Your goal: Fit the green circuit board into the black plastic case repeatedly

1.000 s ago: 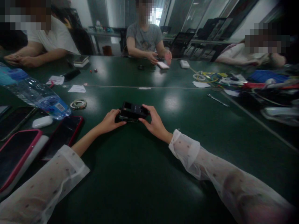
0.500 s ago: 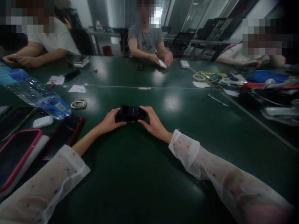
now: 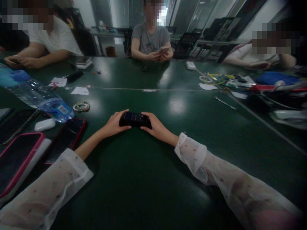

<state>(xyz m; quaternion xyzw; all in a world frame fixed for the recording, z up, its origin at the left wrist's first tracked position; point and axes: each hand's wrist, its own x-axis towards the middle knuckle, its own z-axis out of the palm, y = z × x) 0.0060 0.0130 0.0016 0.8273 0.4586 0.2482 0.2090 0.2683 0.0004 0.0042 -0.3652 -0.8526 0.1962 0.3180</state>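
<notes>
A small black device (image 3: 135, 119) with a dark screen on its upper face is held between my two hands, low over or on the green table (image 3: 144, 179). My left hand (image 3: 115, 124) grips its left end, thumb along the near side and fingers behind. Around its right end close the thumb and fingers of my right hand (image 3: 157, 127). Whether the device touches the tabletop I cannot tell. A beaded bracelet (image 3: 82, 107) lies beyond my left hand.
On the left are a water bottle (image 3: 45, 99), a red-edged phone (image 3: 66, 140), a pink-framed phone (image 3: 19, 159) and a white case (image 3: 44, 125). A wrench (image 3: 224, 103) and a pile of cables (image 3: 216, 78) lie right. Three people sit across the table.
The black device has turned slightly in my hands, and its right end is a little nearer me. Across the table, the person in grey now holds a phone with both hands close together.
</notes>
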